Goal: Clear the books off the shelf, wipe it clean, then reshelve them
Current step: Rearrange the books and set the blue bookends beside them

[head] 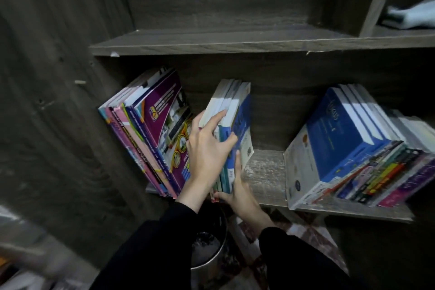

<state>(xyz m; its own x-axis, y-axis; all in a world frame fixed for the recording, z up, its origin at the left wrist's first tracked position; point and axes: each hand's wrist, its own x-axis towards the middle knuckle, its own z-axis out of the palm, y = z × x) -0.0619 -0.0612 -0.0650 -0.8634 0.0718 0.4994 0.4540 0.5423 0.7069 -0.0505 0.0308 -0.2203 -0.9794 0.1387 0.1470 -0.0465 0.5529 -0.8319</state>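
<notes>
Leaning against the left wall (70,125) of the unit, the colourful books (150,139) tilt with their tops to the right, propped by that wall alone, so they look likely to slump further if nudged. Just beside them, the left grip (207,148) is laid over the spines of the middle bundle (235,106) with its fingers curled round the blue cover and the forefinger stretched along the page edges, apparently to keep the several books squeezed as one block. The right grip (237,198) cups the bundle's lower front corner from beneath, thumb up the right cover, taking the weight at the shelf's front edge. The bundle stands on the lower shelf (266,172), between the two other groups; I cannot tell whether it is coming out or going in. A metal bin (209,249) sits on the floor below the wrists — a thing to miss if a book slips. To the right lies a bare, scuffed stretch of board, the widest open room, then the blue books (341,143) slanting rightwards. The board above hangs low, so the easy way out is straight forward. A pale cloth (412,16) waits in the upper right compartment.
</notes>
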